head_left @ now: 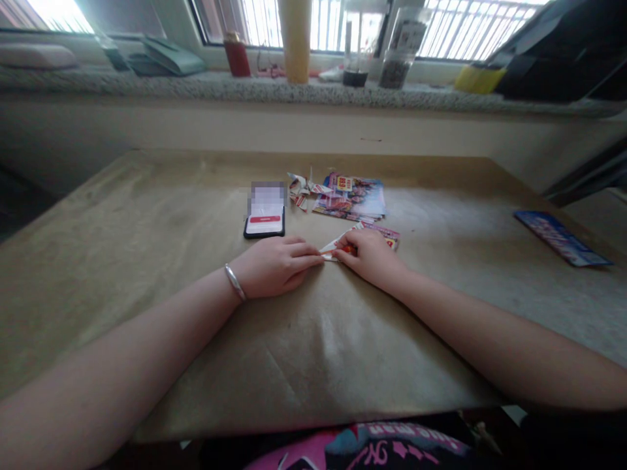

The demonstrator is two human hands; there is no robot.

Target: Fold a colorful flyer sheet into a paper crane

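A small folded sheet of printed paper (pixel 332 247), white with orange and pink, lies on the table between my hands. My left hand (pixel 274 266), with a silver bangle at the wrist, lies low with fingers together and its fingertips pressed on the paper's left tip. From the right, my right hand (pixel 369 253) pinches the same paper between thumb and bent fingers, covering its middle. A pink and yellow printed part shows past the right knuckles; whether it belongs to the same sheet I cannot tell.
Beyond my hands lie a phone (pixel 265 225), folded paper pieces (pixel 300 188) and a stack of colourful leaflets (pixel 360 199). A blue leaflet (pixel 561 238) is at the table's right side. Bottles and jars stand on the stone windowsill (pixel 196 85).
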